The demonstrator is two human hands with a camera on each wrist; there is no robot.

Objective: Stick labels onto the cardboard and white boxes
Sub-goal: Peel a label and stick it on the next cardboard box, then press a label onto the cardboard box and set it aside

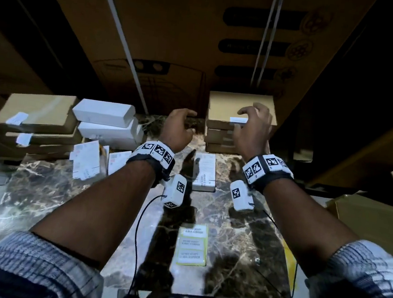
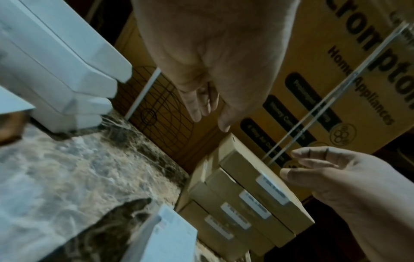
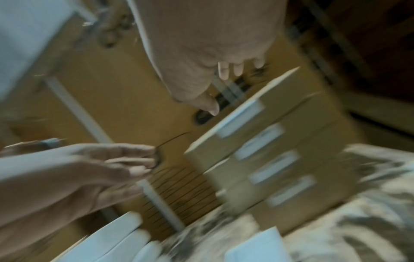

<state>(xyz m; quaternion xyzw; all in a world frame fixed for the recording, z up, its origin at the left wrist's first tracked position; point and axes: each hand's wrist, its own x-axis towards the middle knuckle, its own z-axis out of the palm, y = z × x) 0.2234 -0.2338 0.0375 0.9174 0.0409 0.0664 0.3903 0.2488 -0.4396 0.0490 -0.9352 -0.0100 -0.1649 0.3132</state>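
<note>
A stack of several flat cardboard boxes stands at the back right of the marble table. Each box carries a white label on its front edge. The top label shows in the left wrist view as top label. My right hand hovers over the top box with fingers spread and holds nothing. Whether it touches the box is unclear. My left hand hangs just left of the stack, fingers loosely curled and empty. White boxes are stacked further left. The right wrist view is blurred.
A second cardboard stack with labels sits at the far left. Loose label papers lie beside it, and a flat white box lies mid-table. A yellow-edged label sheet is near me. A large printed carton walls the back.
</note>
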